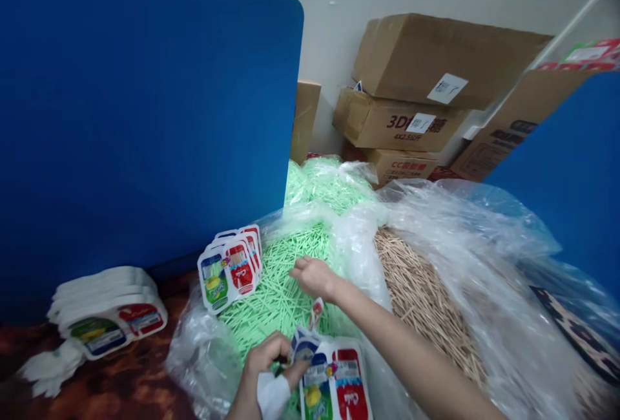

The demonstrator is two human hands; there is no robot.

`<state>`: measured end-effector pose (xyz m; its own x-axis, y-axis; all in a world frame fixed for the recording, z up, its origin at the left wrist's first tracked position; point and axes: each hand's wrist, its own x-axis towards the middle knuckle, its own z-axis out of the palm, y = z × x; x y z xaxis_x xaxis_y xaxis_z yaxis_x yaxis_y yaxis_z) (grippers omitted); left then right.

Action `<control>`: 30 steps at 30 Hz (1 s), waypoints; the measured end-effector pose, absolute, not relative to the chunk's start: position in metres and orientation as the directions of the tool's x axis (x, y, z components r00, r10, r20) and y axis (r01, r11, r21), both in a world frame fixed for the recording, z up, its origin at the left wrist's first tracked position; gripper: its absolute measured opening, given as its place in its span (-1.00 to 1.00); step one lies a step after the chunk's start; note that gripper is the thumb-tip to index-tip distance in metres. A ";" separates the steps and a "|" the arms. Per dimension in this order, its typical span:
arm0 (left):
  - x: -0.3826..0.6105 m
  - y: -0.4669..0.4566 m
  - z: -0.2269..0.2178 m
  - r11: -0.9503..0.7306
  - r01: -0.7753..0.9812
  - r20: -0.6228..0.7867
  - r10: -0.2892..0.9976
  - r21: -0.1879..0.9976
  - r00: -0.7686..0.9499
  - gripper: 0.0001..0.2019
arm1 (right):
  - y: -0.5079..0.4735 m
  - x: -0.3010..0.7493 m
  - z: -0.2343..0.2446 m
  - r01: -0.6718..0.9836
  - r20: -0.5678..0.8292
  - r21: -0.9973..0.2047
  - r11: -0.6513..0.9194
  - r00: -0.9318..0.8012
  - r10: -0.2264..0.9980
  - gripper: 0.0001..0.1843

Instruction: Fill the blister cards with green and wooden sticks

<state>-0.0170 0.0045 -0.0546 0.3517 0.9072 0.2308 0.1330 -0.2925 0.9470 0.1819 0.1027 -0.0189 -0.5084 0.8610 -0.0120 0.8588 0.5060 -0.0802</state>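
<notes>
My left hand is closed round a small stack of printed blister cards, red and blue with a lemon picture, at the bottom centre. My right hand reaches forward over a heap of green sticks in a clear plastic bag; its fingers are curled and pinch something I cannot make out. Several more printed cards stand propped on the green heap just left of my right hand.
A pile of brown wooden sticks lies in clear plastic to the right. White card stacks sit at the left on a dark mottled table. Blue partitions stand left and right. Cardboard boxes are stacked behind.
</notes>
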 end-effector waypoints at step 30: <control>-0.017 0.003 -0.062 -0.130 0.163 0.069 0.940 0.978 0.333 -0.70 | 0.092 0.201 0.003 0.841 -0.210 -0.494 0.220 -0.361 0.909 -0.96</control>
